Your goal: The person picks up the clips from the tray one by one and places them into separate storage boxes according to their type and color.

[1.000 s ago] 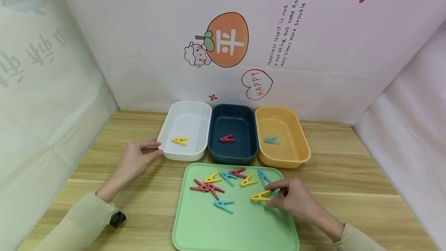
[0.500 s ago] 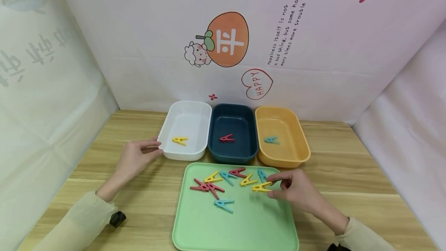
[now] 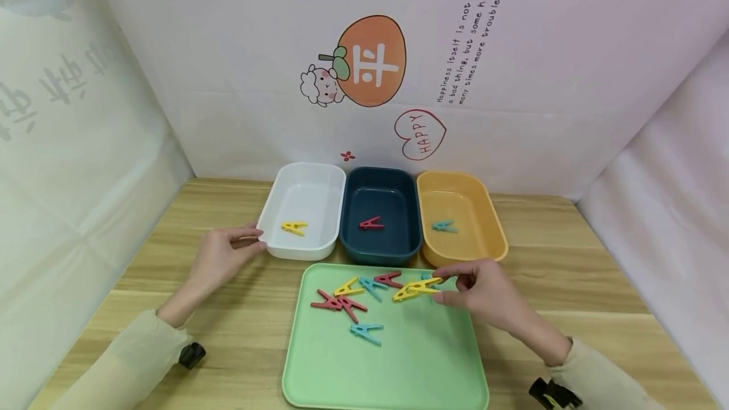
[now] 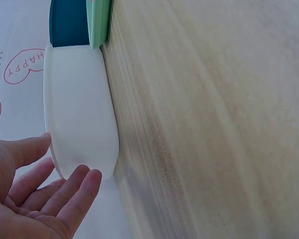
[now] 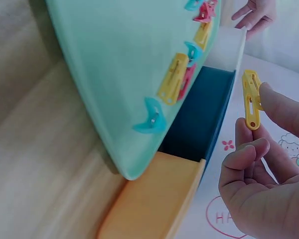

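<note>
My right hand [image 3: 490, 293] pinches a yellow clothespin [image 3: 426, 286] between thumb and fingers, raised off the green tray [image 3: 387, 372]. In the right wrist view the held yellow clothespin [image 5: 251, 99] points away from the fingertips. On the tray lie red, blue and yellow clothespins, among them a lone blue clothespin [image 3: 366, 333]; another blue one is partly hidden behind the right hand's catch. My left hand [image 3: 222, 261] touches the near left corner of the white bin [image 3: 302, 253] with fairly straight fingers. The left wrist view shows its fingertips against the white bin's wall [image 4: 82, 109].
The white bin holds one yellow clothespin [image 3: 294, 228]. Beside it, a dark blue bin [image 3: 378, 255] holds a red clothespin [image 3: 371, 223], and an orange-yellow bin [image 3: 464, 255] holds a blue clothespin [image 3: 445, 226]. A printed cloth wall [image 3: 256, 125] stands behind the bins.
My right hand has lifted the yellow clothespin and carried it up the tray toward the bins. My left hand stays at the white bin.
</note>
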### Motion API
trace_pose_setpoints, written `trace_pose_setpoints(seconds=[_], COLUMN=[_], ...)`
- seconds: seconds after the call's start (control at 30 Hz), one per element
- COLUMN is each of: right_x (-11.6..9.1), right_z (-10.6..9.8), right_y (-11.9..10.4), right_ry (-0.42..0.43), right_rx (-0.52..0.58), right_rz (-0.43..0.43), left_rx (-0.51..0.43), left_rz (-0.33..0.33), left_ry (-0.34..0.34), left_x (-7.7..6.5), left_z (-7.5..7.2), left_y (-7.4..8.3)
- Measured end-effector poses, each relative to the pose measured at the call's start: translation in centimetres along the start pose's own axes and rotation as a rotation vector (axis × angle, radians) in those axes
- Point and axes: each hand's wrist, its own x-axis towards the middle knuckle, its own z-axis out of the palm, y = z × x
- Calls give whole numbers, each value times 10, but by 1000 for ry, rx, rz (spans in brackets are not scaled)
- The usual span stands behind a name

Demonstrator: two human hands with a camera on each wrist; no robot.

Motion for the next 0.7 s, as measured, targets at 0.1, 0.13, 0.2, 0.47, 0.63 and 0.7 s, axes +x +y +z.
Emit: trace_pose_setpoints(seconds=[0.1,0.13,0.2,0.47,0.63,0.7], right_x=[5,6,10,24,33,37], right_z=[-3,-4,-6,-11,-12,-12], right_y=[-7,-10,-14,-28,-34,-36], right_ry=[5,5,4,7,13,11], right_rx=[-16,-18,-15,-48,-67,-67], right_rz=[-10,-20,-40,-77,-114,-117], left_rx=[-1,-1,-2,-11,-4,3], left_rz=[2,1,1,-1,1,4], left_ry=[2,4,6,8,11,11], left_x=[0,0,1,1,1,1], left_z=[0,0,0,0,0,1], left_y=[-1,-1,-1,-1,-1,-1])
